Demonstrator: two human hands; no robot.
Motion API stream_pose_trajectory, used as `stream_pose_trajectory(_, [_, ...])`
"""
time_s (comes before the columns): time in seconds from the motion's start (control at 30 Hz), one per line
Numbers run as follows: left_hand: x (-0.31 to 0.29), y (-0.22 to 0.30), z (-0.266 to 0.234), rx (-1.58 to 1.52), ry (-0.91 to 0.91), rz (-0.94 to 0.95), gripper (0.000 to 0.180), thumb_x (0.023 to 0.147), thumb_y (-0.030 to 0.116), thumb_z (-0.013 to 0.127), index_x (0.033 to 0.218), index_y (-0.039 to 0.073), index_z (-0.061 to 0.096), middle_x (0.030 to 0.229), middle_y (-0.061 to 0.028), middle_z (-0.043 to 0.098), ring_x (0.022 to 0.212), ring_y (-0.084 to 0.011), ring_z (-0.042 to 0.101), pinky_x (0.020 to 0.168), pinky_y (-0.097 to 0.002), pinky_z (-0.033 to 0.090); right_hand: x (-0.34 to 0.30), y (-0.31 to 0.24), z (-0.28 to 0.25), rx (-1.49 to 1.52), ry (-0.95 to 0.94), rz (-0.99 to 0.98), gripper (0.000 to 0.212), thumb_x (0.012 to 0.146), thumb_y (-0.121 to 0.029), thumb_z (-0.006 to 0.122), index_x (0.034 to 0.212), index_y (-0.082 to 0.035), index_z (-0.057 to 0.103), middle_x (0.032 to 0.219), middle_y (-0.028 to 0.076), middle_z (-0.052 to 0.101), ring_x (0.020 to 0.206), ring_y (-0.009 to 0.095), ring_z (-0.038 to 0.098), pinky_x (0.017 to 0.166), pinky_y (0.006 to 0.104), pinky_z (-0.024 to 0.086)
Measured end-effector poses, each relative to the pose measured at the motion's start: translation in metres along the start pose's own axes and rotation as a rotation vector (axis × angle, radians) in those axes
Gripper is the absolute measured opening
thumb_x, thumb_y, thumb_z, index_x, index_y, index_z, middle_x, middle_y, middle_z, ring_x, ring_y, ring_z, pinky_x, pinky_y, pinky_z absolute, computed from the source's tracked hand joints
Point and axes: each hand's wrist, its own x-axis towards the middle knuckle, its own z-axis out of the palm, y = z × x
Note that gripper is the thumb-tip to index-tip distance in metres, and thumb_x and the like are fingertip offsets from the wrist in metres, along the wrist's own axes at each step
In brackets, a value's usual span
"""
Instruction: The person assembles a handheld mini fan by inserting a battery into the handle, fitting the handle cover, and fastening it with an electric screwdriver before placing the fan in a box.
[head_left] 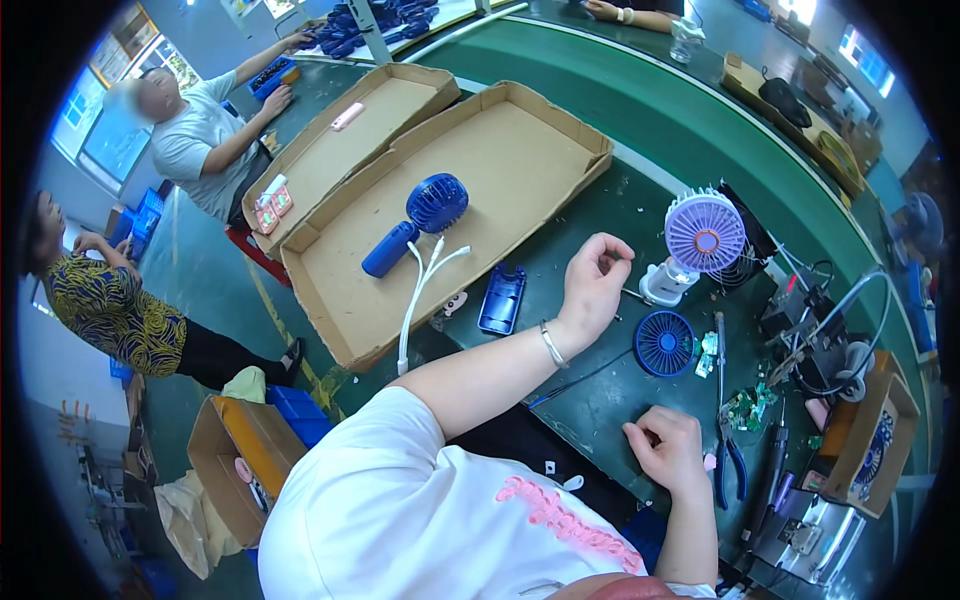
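My left hand (598,285), with a bracelet at the wrist, hovers over the green workbench with its fingers curled together. Whatever it might hold is hidden. A blue plastic casing half (502,300) lies to its left, and a lilac-and-white fan (703,235) stands upright to its right. Nearer me, my right hand (668,448) is closed, thumb against the curled fingers; I cannot make out anything in it. Between the hands and a bit right, a round blue fan head (665,343) lies on the bench. Small green circuit boards (708,353) are beside it.
A shallow cardboard tray (545,215) holds a blue handheld fan (412,225) and white cables (425,290). Blue-handled pliers (730,460), a dark pen-shaped tool (770,475) and a cardboard box (890,440) stand at the right. Two people are at the left.
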Motion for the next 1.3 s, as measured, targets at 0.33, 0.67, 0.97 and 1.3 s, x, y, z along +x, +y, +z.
stream_pose_trajectory(0.33, [-0.001,0.003,0.009,0.069,0.022,0.025,0.007,0.085,0.001,0.06,0.09,0.005,0.059,0.076,0.0032,0.052,0.069,-0.0046,0.048,0.062,-0.0207,0.041,-0.005,-0.003,0.0,-0.009,0.0,0.035,0.021,0.074,-0.009,0.073,0.062,-0.003,0.057,0.057,0.009,0.052,0.049,0.026,0.053,0.047,0.0365,0.039])
stream_pose_trajectory(0.67, [-0.002,-0.001,0.004,0.127,0.035,0.095,0.005,0.084,0.001,0.059,0.087,0.004,0.06,0.076,0.0013,0.055,0.069,-0.0068,0.049,0.062,-0.0228,0.043,-0.004,-0.005,0.003,-0.003,0.015,0.023,0.02,0.075,-0.009,0.072,0.062,-0.003,0.058,0.059,0.011,0.054,0.051,0.027,0.055,0.049,0.0367,0.041])
stream_pose_trajectory(0.97, [0.003,0.007,-0.002,0.103,0.037,0.027,0.006,0.086,0.0,0.06,0.088,0.005,0.063,0.082,0.0007,0.056,0.076,-0.01,0.051,0.069,-0.0248,0.043,0.0,0.014,-0.005,0.028,-0.042,-0.096,0.028,0.086,-0.024,0.066,0.068,-0.006,0.055,0.064,0.01,0.055,0.061,0.032,0.058,0.052,0.0421,0.044])
stream_pose_trajectory(1.3, [0.006,-0.009,0.0,0.043,-0.058,0.047,0.011,0.089,-0.002,0.055,0.096,0.005,0.061,0.09,0.0015,0.057,0.078,-0.0064,0.05,0.071,-0.0215,0.038,-0.018,0.017,0.003,-0.031,0.122,-0.183,0.025,0.082,-0.021,0.064,0.065,-0.004,0.055,0.063,0.011,0.056,0.064,0.034,0.06,0.056,0.045,0.046])
